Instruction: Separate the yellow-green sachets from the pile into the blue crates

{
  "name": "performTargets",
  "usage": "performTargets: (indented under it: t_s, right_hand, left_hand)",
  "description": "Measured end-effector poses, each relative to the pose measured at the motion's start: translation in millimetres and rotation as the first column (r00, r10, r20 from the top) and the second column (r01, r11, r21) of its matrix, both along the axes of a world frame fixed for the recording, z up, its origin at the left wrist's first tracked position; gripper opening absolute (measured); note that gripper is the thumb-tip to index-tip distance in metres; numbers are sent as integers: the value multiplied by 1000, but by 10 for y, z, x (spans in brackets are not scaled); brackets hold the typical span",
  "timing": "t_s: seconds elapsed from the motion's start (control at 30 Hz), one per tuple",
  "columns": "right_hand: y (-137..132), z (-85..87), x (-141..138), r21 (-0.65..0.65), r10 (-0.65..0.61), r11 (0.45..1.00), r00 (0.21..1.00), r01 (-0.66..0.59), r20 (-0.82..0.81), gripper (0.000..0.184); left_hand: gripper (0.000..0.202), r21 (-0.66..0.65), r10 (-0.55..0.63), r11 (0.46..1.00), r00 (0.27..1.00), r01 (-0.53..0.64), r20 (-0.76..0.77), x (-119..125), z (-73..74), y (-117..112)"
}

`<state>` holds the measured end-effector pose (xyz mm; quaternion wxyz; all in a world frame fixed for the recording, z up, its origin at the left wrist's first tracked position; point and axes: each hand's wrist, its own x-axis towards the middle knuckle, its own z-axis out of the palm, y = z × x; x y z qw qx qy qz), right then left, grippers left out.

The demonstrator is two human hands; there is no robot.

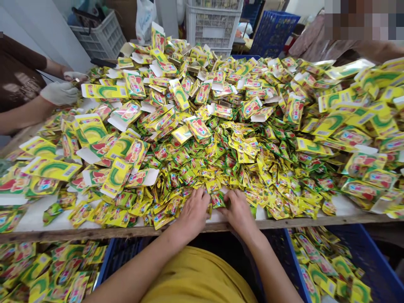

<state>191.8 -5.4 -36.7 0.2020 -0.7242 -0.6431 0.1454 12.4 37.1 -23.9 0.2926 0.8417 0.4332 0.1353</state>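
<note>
The left hand (193, 210) and the right hand (237, 210) are laid side by side, palms down, at the near edge of the white-topped wooden table (38, 219). Both are curled over a small bunch of yellow-and-green foil sachets (217, 198), which is pinched between them; the exact grip of the fingertips is hidden beneath the knuckles, so it appears to be a light grasp shared by both hands.

Just beyond the fingers, a deep heap of loose sachets of the same kind (252, 164) is spread across the table. Further out, and to both sides of the hands, flat yellow-and-green cardboard cartons (91, 128) with white flaps are piled over the sachets.

Below the hands, under the table edge, a blue plastic crate (372, 261) partly filled with sachets is seen on the right side. Far to the left of the hands, a co-worker's white-gloved hand (59, 92) is held over the cartons. White lattice crates (211, 25) are stacked well beyond the heap.
</note>
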Motion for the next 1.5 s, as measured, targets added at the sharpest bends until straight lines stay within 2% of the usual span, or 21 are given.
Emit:
performTargets:
  t_s: [0.07, 0.1, 0.17, 0.23, 0.3, 0.33, 0.4, 0.43, 0.47, 0.5, 0.57, 0.7, 0.8, 0.93, 1.03, 1.13, 1.2, 1.3, 1.43, 1.5]
  right_hand:
    - [0, -15, -18, -30, -58, 998, 997, 57, -50, 30]
    - [4, -24, -14, -59, -84, 995, 993, 79, -87, 36]
    - [13, -31, 28, -87, -132, 989, 978, 119, -162, 34]
    - [8, 7, 108, -50, -205, 979, 944, 199, -259, 21]
    - [-23, 104, 193, -42, -306, 945, 832, 324, -462, 20]
    - [-46, 171, 222, -83, -332, 931, 731, 355, -597, 25]
    - [-91, 316, 233, -190, -323, 933, 479, 306, -816, 32]
    - [-108, 381, 216, -219, -305, 942, 377, 255, -874, 34]
    - [-117, 433, 187, -230, -289, 950, 319, 210, -903, 35]
    - [-118, 471, 153, -231, -278, 956, 302, 183, -912, 35]
    - [-106, 496, 88, -215, -263, 961, 339, 173, -903, 33]
    - [-75, 443, 44, -155, -193, 980, 400, 127, -896, 30]
    - [-67, 434, 60, -190, -233, 971, 412, 144, -881, 32]
    - [-58, 527, 10, -228, -250, 968, 384, 103, -889, 40]
    - [-52, 587, -107, -229, -236, 972, 341, 62, -910, 44]
    - [-42, 562, -250, -226, -223, 974, 319, 27, -921, 43]
    - [-28, 504, -330, -255, -240, 967, 309, -8, -920, 49]
    - [-5, 414, -391, -289, -272, 957, 335, 0, -902, 55]
    - [2, 363, -383, -269, -252, 963, 399, 13, -881, 56]
    - [-6, 362, -385, -217, -212, 975, 460, 44, -862, 55]
  left_hand:
    - [24, -168, 111, 982, 985, -89, 129, -17, 2, 33]
    - [23, -279, 207, 949, 960, -149, 191, -27, 9, 49]
    - [22, -516, 428, 823, 856, -238, 288, -49, 35, 75]
    - [28, -711, 597, 670, 724, -214, 345, -69, 79, 84]
    - [31, -809, 684, 569, 630, -147, 367, -76, 132, 73]
    - [31, -825, 708, 548, 603, -140, 368, -71, 158, 62]
    - [30, -830, 729, 537, 577, -149, 368, -38, 203, 34]
    - [30, -837, 736, 528, 570, -144, 367, -13, 221, 20]
    - [31, -849, 742, 513, 562, -125, 366, 16, 236, 7]
    - [34, -863, 747, 495, 554, -96, 367, 44, 250, -4]
    - [39, -883, 751, 467, 542, -32, 377, 84, 269, -19]
    - [35, -899, 772, 439, 509, 4, 379, 66, 275, -21]
    - [31, -914, 807, 405, 467, 6, 361, 16, 255, -21]
    - [32, -893, 819, 450, 402, -6, 410, 1, 221, -43]
    - [30, -851, 791, 523, 397, -44, 465, 15, 193, -70]
    - [25, -798, 767, 589, 401, -129, 501, 21, 174, -92]
    - [26, -798, 765, 588, 411, -131, 496, 17, 180, -105]
    - [30, -818, 755, 571, 431, -62, 494, -1, 226, -119]
    - [21, -815, 720, 579, 455, 21, 524, -35, 292, -118]
    - [20, -836, 745, 546, 420, 60, 517, -49, 296, -110]
